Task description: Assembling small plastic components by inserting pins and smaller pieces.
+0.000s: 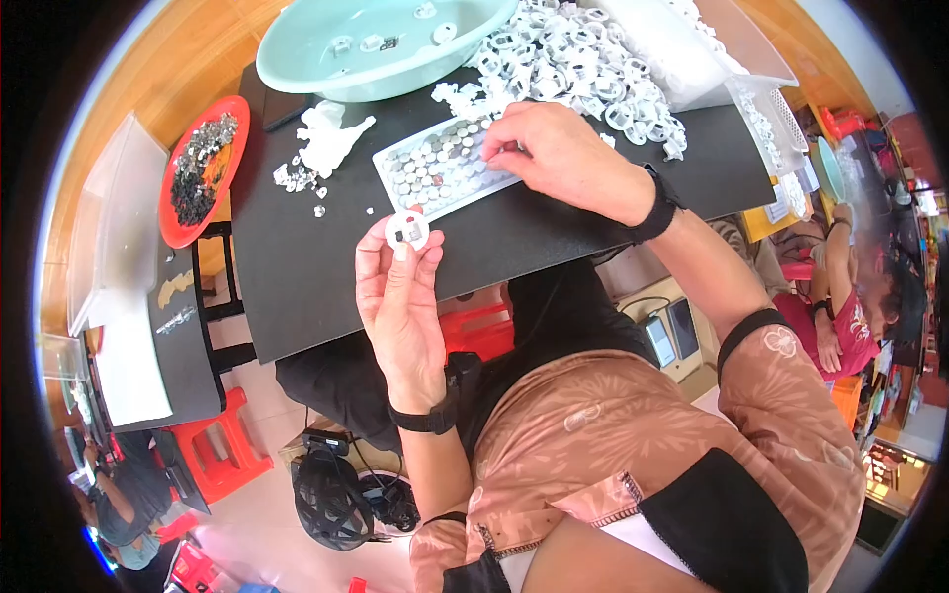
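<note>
My left hand [400,306] holds up a small round white plastic piece [407,229] between thumb and fingers, near the table's front edge. Dark and red bits show in the middle of that piece. Just beyond it lies a shallow white tray [457,206] with many silver button cells [420,170] spread inside. Over the tray's right part is my right hand [539,148], its fingertips pinched together among the cells. Whatever the pinch holds, if anything, is too small to make out.
A large heap of white plastic parts [573,64] covers the table's far right. Behind the tray stands a pale green basin [366,84]. Crumpled white plastic [334,138] lies to its left. A red dish [232,114] of small metal and black parts is farther left. Another person [830,326] sits at right.
</note>
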`<act>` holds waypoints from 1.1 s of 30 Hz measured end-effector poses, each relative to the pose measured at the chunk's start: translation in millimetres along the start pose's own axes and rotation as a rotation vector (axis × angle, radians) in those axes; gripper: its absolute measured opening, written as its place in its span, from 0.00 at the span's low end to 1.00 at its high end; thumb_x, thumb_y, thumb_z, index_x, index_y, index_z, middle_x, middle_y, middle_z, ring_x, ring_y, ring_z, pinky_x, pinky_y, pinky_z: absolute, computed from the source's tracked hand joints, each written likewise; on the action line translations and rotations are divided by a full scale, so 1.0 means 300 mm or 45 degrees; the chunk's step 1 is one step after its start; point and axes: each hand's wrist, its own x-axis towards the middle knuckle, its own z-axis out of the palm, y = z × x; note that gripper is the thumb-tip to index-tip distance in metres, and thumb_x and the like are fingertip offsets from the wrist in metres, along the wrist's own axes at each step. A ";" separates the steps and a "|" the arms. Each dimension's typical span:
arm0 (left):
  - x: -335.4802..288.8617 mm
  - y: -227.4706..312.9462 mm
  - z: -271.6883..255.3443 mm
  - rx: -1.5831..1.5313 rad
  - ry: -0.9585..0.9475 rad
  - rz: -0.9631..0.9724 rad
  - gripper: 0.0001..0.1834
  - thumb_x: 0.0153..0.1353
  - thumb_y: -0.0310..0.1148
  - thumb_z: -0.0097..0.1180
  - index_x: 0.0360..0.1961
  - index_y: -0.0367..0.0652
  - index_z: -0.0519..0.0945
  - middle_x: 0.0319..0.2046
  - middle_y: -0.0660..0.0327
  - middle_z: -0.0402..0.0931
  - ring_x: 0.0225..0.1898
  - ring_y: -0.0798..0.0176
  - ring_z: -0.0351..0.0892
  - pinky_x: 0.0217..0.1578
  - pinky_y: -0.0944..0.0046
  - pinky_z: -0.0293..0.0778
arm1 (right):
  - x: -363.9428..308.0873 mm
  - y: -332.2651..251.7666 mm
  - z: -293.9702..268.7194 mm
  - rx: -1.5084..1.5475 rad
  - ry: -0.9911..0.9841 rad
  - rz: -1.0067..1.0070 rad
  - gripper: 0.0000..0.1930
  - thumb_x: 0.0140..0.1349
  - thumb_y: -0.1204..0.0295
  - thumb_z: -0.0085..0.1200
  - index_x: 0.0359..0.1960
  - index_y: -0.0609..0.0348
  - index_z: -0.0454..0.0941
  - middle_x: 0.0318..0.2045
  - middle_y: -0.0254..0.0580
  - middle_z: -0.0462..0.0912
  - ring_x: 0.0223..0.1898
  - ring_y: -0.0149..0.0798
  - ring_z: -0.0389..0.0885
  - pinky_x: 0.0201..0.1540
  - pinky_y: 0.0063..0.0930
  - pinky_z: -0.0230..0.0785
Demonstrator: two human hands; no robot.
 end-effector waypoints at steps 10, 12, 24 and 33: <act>-0.009 0.013 0.019 0.018 0.053 0.033 0.22 0.67 0.26 0.49 0.61 0.35 0.66 0.51 0.54 0.73 0.45 0.64 0.77 0.50 0.66 0.74 | 0.056 -0.081 0.104 -0.022 -0.075 -0.043 0.03 0.52 0.72 0.59 0.27 0.56 0.81 0.28 0.42 0.80 0.33 0.48 0.79 0.36 0.39 0.71; -0.010 0.011 0.019 0.014 0.049 0.023 0.22 0.67 0.25 0.49 0.62 0.34 0.66 0.52 0.55 0.73 0.46 0.63 0.78 0.49 0.66 0.74 | 0.058 -0.087 0.111 -0.016 -0.083 -0.047 0.03 0.52 0.72 0.59 0.27 0.56 0.81 0.27 0.42 0.80 0.33 0.48 0.80 0.36 0.39 0.71; -0.012 0.010 0.026 0.004 0.043 0.039 0.23 0.69 0.27 0.46 0.63 0.31 0.63 0.53 0.52 0.72 0.49 0.62 0.75 0.54 0.63 0.72 | 0.051 -0.100 0.088 0.033 -0.142 0.109 0.06 0.54 0.70 0.60 0.28 0.59 0.80 0.27 0.44 0.82 0.31 0.47 0.80 0.34 0.38 0.71; -0.005 -0.010 0.007 -0.013 0.004 0.049 0.19 0.69 0.26 0.46 0.59 0.32 0.67 0.54 0.53 0.71 0.53 0.62 0.74 0.57 0.62 0.70 | 0.001 -0.225 0.044 0.229 0.109 -0.300 0.07 0.58 0.69 0.55 0.29 0.59 0.76 0.29 0.42 0.77 0.32 0.48 0.77 0.35 0.39 0.69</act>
